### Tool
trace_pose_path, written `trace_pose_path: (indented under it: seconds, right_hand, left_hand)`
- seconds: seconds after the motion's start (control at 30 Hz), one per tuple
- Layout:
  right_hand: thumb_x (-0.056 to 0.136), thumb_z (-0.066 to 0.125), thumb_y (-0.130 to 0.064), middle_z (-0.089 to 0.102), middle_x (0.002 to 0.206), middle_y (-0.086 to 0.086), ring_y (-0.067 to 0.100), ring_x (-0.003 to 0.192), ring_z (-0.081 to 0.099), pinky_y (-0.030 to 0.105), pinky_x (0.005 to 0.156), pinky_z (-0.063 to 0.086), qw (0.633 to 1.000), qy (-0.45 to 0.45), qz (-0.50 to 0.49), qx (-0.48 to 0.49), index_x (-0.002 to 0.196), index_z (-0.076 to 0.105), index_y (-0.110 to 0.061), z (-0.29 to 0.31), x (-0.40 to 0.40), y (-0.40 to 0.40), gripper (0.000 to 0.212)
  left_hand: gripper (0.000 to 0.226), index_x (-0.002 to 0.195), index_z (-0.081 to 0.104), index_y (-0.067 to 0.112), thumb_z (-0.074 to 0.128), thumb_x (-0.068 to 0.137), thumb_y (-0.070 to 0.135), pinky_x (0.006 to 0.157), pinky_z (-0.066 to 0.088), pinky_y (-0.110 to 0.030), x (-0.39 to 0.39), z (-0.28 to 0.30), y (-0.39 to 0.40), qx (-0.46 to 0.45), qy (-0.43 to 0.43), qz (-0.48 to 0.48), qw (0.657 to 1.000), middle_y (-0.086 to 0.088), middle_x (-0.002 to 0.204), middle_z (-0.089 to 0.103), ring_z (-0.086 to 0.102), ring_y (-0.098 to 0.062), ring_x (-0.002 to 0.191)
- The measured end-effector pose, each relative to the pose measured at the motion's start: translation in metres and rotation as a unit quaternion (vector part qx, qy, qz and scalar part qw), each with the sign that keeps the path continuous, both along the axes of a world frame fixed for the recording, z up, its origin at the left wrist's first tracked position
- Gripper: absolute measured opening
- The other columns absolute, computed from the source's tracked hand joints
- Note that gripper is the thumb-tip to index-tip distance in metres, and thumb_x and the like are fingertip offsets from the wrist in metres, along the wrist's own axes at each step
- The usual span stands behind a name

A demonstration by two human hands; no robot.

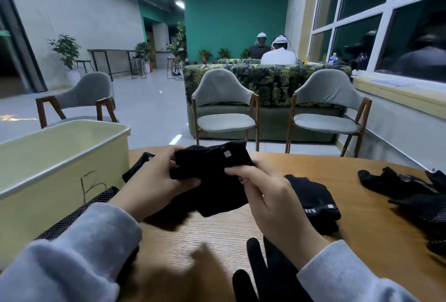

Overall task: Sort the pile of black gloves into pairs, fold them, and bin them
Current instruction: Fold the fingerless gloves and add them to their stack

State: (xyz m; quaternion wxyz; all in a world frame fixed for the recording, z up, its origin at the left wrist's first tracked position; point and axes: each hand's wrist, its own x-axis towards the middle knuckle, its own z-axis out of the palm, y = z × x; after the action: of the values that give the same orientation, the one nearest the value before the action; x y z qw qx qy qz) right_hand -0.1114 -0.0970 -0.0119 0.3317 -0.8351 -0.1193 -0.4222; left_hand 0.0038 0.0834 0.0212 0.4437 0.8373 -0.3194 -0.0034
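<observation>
While both hands, left [154,176] and right [263,188], pinched a folded black glove pair [212,181], the yellow bin [60,157] stood left of it.

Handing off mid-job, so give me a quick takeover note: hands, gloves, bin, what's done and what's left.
Left hand and right hand both grip the black glove bundle above the table, mid-fold.
Bin sits at left; its contents are not visible.
A folded pair lies right of the hands.
Left: loose gloves at far right and more near the sleeves still need pairing, folding, binning.
</observation>
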Motion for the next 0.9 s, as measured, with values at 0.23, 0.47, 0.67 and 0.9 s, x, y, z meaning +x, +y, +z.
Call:
trace_pose_path:
  seconds: [0.23,0.47,0.67,0.9]
  right_hand:
    - [0.097,0.045,-0.008,0.059,0.109,-0.010,-0.006,0.105,0.048,0.004,0.088,0.034,0.990,0.113,-0.005,0.084,0.117,0.060,-0.021,0.013,0.019,0.022,0.028]
    - [0.096,0.049,-0.017,0.053,0.116,-0.010,-0.001,0.103,0.048,0.011,0.089,0.039,0.982,0.179,-0.001,0.061,0.127,0.049,-0.037,0.003,0.050,0.046,0.038]
    - [0.093,0.053,-0.024,0.049,0.133,-0.008,0.008,0.116,0.048,0.019,0.099,0.038,0.966,0.244,0.015,0.082,0.139,0.033,-0.042,-0.007,0.080,0.056,0.053]
    - [0.093,0.053,-0.033,0.043,0.142,-0.003,0.013,0.127,0.041,0.025,0.105,0.035,0.944,0.320,0.024,0.071,0.145,0.027,-0.034,-0.023,0.104,0.062,0.058]
  left_hand:
    - [0.046,0.107,0.053,0.031,0.078,0.071,0.014,0.066,0.048,-0.023,0.030,0.017,0.027,-0.022,0.008,0.025,0.999,0.004,0.081,0.068,0.065,-0.002,0.068]
    - [0.046,0.124,0.045,0.014,0.065,0.083,0.007,0.065,0.052,-0.031,0.062,0.020,0.026,-0.073,-0.016,0.111,0.991,-0.009,0.102,0.060,0.061,-0.019,0.085]
    - [0.053,0.131,0.039,0.012,0.066,0.086,0.018,0.063,0.039,-0.018,0.097,0.012,0.018,0.030,-0.042,0.156,0.986,-0.005,0.098,0.058,0.052,-0.006,0.076]
    - [0.052,0.136,0.035,0.011,0.059,0.091,0.021,0.098,0.036,-0.035,0.125,-0.008,0.020,0.154,-0.011,0.187,0.970,-0.018,0.126,0.053,0.049,-0.030,0.118]
